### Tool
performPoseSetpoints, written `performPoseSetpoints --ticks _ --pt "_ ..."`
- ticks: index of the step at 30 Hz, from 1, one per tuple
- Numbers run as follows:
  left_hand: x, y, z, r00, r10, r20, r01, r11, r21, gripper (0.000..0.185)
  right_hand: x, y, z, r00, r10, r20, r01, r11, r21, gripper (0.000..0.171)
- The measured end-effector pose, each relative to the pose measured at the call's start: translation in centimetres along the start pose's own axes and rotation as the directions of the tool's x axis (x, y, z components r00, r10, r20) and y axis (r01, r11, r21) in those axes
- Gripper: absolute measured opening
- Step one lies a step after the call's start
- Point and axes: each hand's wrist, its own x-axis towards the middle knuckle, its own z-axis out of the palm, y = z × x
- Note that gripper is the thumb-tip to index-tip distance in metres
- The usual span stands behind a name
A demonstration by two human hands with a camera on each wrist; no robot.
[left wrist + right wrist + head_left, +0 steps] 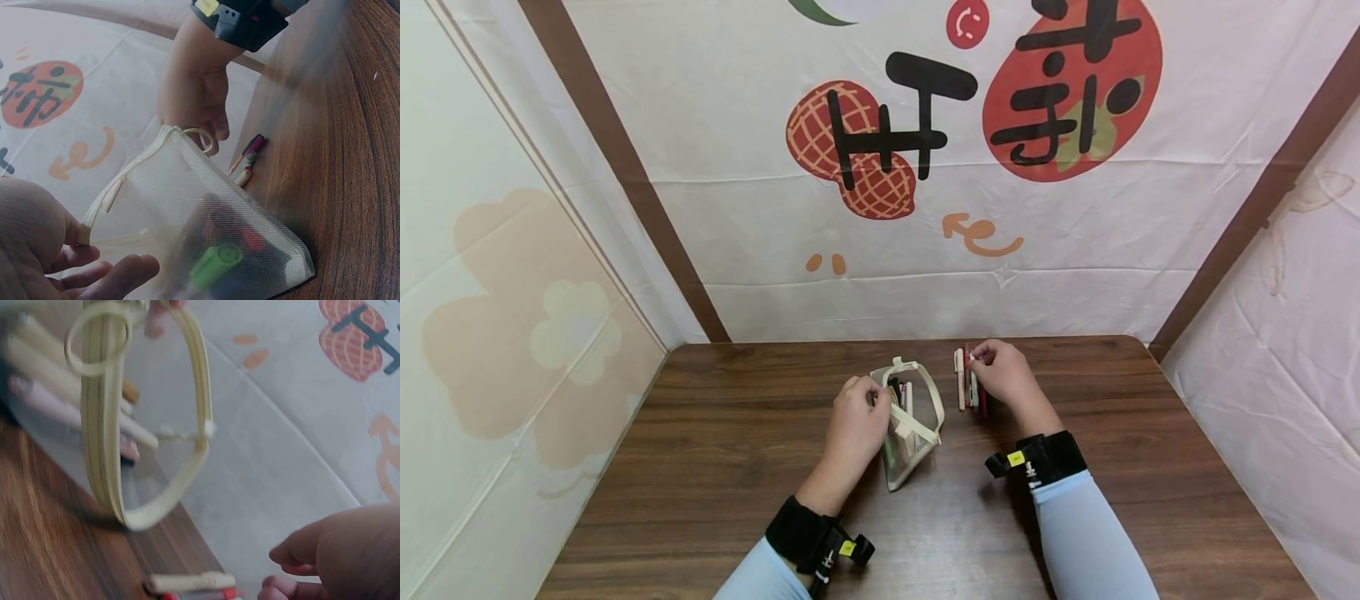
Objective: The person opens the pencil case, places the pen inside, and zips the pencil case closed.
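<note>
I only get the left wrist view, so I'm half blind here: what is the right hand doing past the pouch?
Observer: The right hand pinches one pen of the pens lying beside the pouch.
Operator: Is the pouch lying shut?
Observer: No, the mesh pouch has its mouth open; the left hand holds its rim.
Operator: What sits behind the table?
Observer: A white cloth backdrop printed with red shapes and black characters.
</note>
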Motion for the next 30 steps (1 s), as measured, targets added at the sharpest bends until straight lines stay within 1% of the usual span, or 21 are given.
performPoseSetpoints --ticks 3,6,14,21,30 --pt "0.0 -0.1 0.0 1.0 0.0 0.0 0.0 1.0 -0.001 0.02 0.1 0.7 -0.4 0.999 0.045 -0.009 -0.045 0.999 -0.028 0.031" --pt "0.0 -0.2 0.1 1.0 0.003 -0.003 -0.003 1.0 0.001 0.019 0.3 1.3 -0.6 0.998 0.07 -0.005 -0.071 0.996 -0.052 0.037" --pt "0.0 -0.2 0.1 1.0 0.002 -0.01 -0.002 1.0 0.007 0.019 0.7 2.4 -0.4 0.994 0.108 0.032 -0.102 0.983 -0.15 0.04" --pt "0.0 -0.2 0.1 1.0 0.001 0.0 -0.001 1.0 0.006 0.02 0.7 2.7 -0.3 0.99 0.122 0.066 -0.111 0.982 -0.154 0.041" --pt "0.1 -0.2 0.2 1.0 0.012 -0.004 -0.012 1.0 -0.002 0.02 0.7 2.6 -0.4 0.989 0.126 0.075 -0.112 0.979 -0.169 0.042"
